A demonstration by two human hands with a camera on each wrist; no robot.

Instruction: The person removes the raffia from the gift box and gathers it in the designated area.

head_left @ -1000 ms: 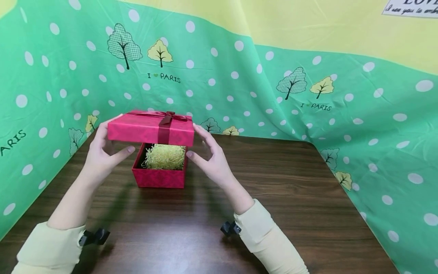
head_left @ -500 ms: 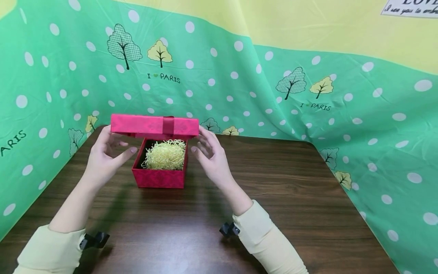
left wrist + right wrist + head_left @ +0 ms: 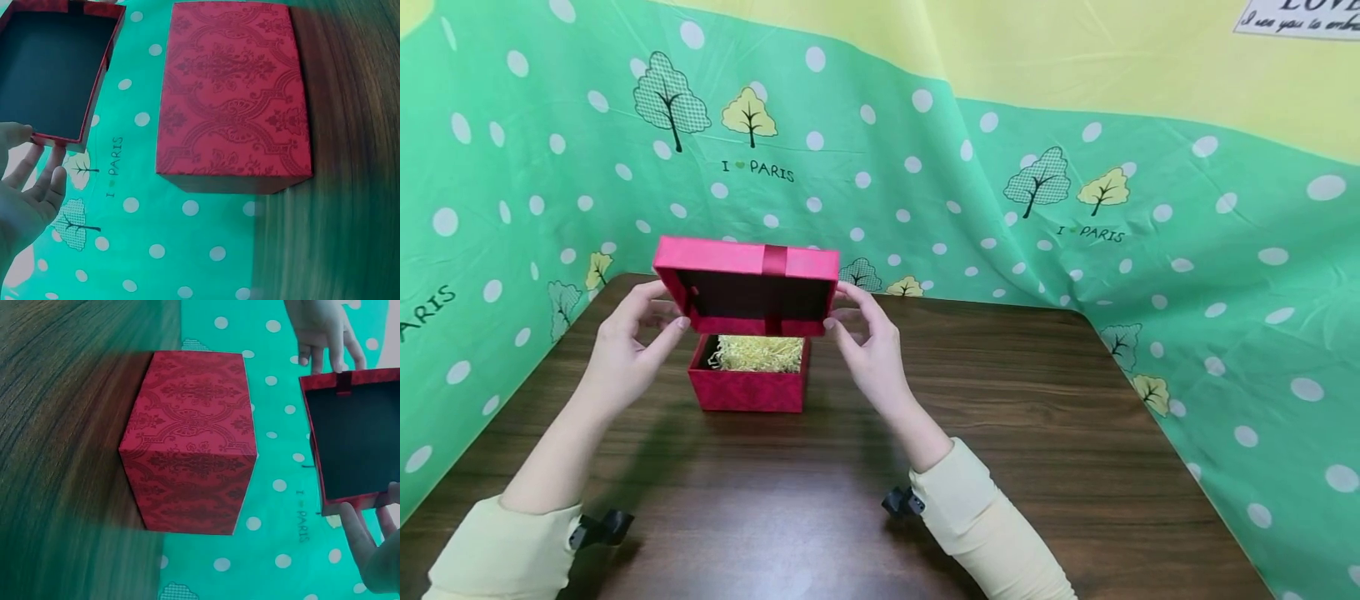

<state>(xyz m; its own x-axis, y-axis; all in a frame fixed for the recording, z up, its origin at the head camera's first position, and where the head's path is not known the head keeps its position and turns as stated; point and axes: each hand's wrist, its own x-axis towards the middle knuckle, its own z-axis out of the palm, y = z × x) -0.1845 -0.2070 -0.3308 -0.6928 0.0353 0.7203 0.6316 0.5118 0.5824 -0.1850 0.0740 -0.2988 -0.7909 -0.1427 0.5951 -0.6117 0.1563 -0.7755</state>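
Note:
A red patterned gift box (image 3: 748, 392) stands on the table with pale yellow shredded paper (image 3: 758, 353) inside it. Above it the box lid (image 3: 747, 327) is tilted up, so its black inside (image 3: 748, 293) faces the person and a dark red ribbon band shows across it. My left hand (image 3: 628, 350) pinches the lid's left edge between thumb and fingers. At the opposite edge my right hand (image 3: 868, 354) grips the lid likewise. Both wrist views show the box wall (image 3: 234, 94) and the lid (image 3: 356, 437) apart from each other.
The dark wood table (image 3: 1037, 433) extends to the right of the box and toward the person. A green polka-dot cloth (image 3: 910, 192) with printed trees hangs behind and along both sides. Small black devices (image 3: 602, 529) sit at both sleeve cuffs.
The lid, first roughly level with its bow on top visible, has tipped back until its inside faces the person. It also moved slightly right. Both hands stayed at its sides; the box has not moved.

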